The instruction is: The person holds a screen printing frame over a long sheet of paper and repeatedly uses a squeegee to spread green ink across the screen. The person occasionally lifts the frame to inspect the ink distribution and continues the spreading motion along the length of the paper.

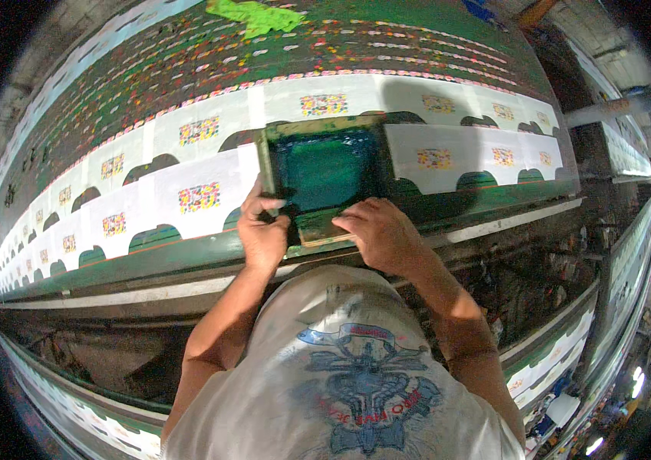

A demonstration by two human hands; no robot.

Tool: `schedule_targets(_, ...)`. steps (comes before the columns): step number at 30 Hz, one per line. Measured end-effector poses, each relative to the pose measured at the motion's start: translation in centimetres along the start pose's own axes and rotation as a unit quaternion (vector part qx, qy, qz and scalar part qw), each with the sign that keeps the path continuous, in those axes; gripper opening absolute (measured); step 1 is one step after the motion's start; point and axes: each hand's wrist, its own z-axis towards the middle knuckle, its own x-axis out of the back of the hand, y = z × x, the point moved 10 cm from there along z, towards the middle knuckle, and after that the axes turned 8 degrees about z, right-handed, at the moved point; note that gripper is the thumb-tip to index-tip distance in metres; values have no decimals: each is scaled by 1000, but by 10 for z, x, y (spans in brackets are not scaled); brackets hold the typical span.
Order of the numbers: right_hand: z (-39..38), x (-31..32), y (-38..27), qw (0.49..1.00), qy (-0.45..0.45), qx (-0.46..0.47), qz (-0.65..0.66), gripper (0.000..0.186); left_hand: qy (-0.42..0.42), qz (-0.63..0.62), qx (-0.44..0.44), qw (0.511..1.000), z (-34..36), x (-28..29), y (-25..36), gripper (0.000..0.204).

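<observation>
A screen printing frame (342, 123) with a dark green mesh lies in front of me over a row of white fabric pieces (233, 170). Wet-looking dark blue colour streaks the far part of the mesh. At the frame's near left corner, my left hand (262, 228) is closed around the side bar, its thumb and forefinger bent over the edge. My right hand (384, 236) grips the near bar with curled fingers. What lies under the frame is hidden. Neighbouring white pieces carry small multicoloured printed blocks (199, 197).
A long green printing table (179, 245) runs across, with a pale rail (149, 294) along its near edge. Far back lies a bright green cloth (258, 17). More tables with white pieces (563, 353) stand behind me and at right.
</observation>
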Motion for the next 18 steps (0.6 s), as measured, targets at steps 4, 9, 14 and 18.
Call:
schedule_targets(4,-22,15,16,991,102,66,59,37,6,11,9,1000,-1,4,13,34)
schedule_targets(9,-64,56,48,981,172,55,76,34,25,9,-27,999,-13,-29,56,31)
schedule_targets(14,-121,91,112,974,199,10,112,35,32,6,-19,999,-26,-113,72,26)
schedule_targets(18,-156,124,151,972,212,-12,102,35,16,-33,13,999,-34,-180,73,30)
